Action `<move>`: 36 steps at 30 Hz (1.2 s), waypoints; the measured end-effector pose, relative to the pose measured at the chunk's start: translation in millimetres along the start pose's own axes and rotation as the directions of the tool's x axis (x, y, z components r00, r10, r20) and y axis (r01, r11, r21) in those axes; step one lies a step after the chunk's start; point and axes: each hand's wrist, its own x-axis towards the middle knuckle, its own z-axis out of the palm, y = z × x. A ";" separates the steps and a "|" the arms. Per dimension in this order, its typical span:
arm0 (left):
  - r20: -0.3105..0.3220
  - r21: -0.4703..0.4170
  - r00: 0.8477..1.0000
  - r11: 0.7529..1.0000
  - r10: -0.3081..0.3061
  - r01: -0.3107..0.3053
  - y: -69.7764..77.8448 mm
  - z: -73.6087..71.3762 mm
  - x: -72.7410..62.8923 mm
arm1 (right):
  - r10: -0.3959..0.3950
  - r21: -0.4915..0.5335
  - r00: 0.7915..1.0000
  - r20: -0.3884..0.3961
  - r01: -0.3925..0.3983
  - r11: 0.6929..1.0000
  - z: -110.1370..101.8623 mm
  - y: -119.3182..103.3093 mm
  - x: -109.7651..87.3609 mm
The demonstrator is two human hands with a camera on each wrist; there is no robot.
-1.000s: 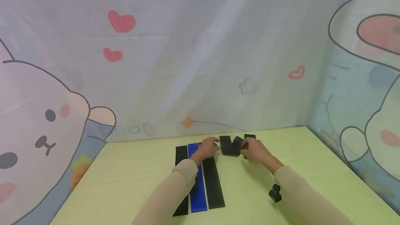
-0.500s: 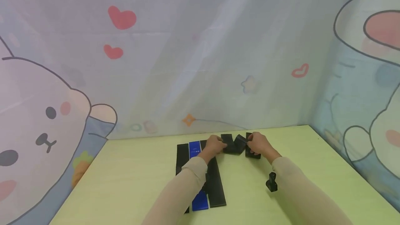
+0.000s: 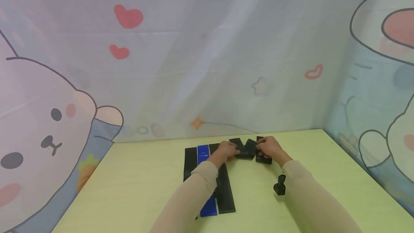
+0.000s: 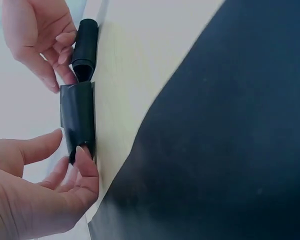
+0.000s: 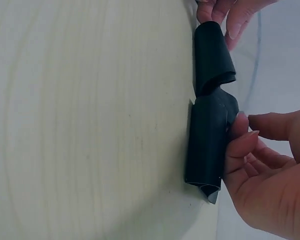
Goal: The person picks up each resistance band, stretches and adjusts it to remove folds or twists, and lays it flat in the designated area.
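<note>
Near the table's back edge, a black flexible strip lies partly curled between my hands. My left hand holds its left end. In the left wrist view, the fingers of my left hand curl at the open end of this rolled black strip. My right hand is at the other side, above a second rolled black piece. The right wrist view shows my right hand pinching the strip's edge beside that roll. Whether the two rolls are one strip, I cannot tell.
Flat strips lie side by side left of the rolls: a black one, a blue one and another black one. My left forearm partly covers them. A patterned curtain stands behind the pale yellow table.
My left hand has moved right and now holds the left end of the black strip. My right hand has shifted slightly right. The curled middle stands nearer the right-hand roll.
</note>
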 end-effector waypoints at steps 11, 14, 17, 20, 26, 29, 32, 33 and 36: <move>0.023 -0.127 0.999 0.991 0.032 -0.029 4.6 1.5 -12.2 | 0.016 0.301 0.999 0.041 -0.028 0.953 3.0 -0.3 -2.2; 0.013 -0.165 1.000 0.986 0.027 -0.025 6.0 1.5 -14.6 | 0.021 0.293 1.000 -0.008 -0.018 0.956 6.1 -0.2 -1.1; 0.000 -0.206 1.000 0.978 0.028 -0.028 5.8 0.3 -15.7 | 0.008 0.270 0.995 -0.095 0.018 0.963 8.3 0.6 -0.4; -0.019 -0.220 0.999 0.975 0.030 -0.033 3.8 -1.3 -15.5 | -0.019 0.249 0.984 -0.177 0.063 0.967 9.2 1.0 -1.7; 0.023 -0.301 1.000 0.953 -0.009 0.016 -0.2 -3.6 -13.0 | -0.015 0.264 0.968 -0.251 0.083 0.961 9.2 -1.1 -5.7; 0.083 -0.375 0.996 0.924 -0.045 0.073 -0.7 -5.2 -11.7 | 0.010 0.316 0.967 -0.256 0.074 0.946 9.2 -2.8 -6.0; 0.112 -0.424 0.991 0.898 -0.073 0.114 -1.5 -7.0 -11.4 | 0.023 0.352 0.968 -0.250 0.069 0.933 8.8 -3.0 -5.1; 0.116 -0.434 0.990 0.892 -0.081 0.124 -2.1 -7.7 -11.4 | 0.026 0.362 0.969 -0.245 0.067 0.930 8.7 -2.6 -4.6; 0.122 -0.453 0.988 0.880 -0.098 0.143 -4.7 -10.3 -11.1 | 0.040 0.386 0.974 -0.224 0.051 0.921 8.2 -0.6 -4.1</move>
